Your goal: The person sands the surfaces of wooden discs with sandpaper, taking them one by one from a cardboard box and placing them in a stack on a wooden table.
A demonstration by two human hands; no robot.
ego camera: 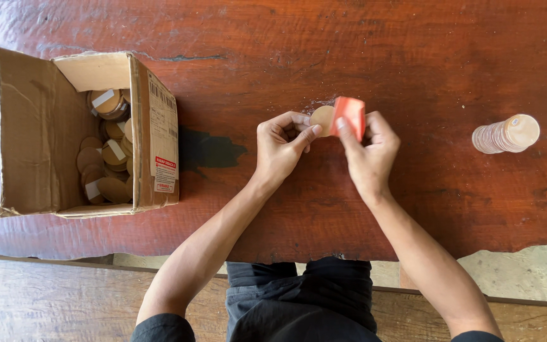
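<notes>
My left hand (281, 144) pinches a small round wooden disc (321, 118) between thumb and fingers above the middle of the dark red wooden table (324, 57). My right hand (370, 149) grips an orange-red block (350, 115) and presses it against the disc's right side. Both hands meet just above the tabletop. Some pale dust lies on the wood just behind the disc.
An open cardboard box (45, 130) at the left holds several round wooden discs (110, 152), some taped in bundles. A tall stack of discs (505, 134) stands at the right. A wooden bench (45, 301) runs below the table's near edge.
</notes>
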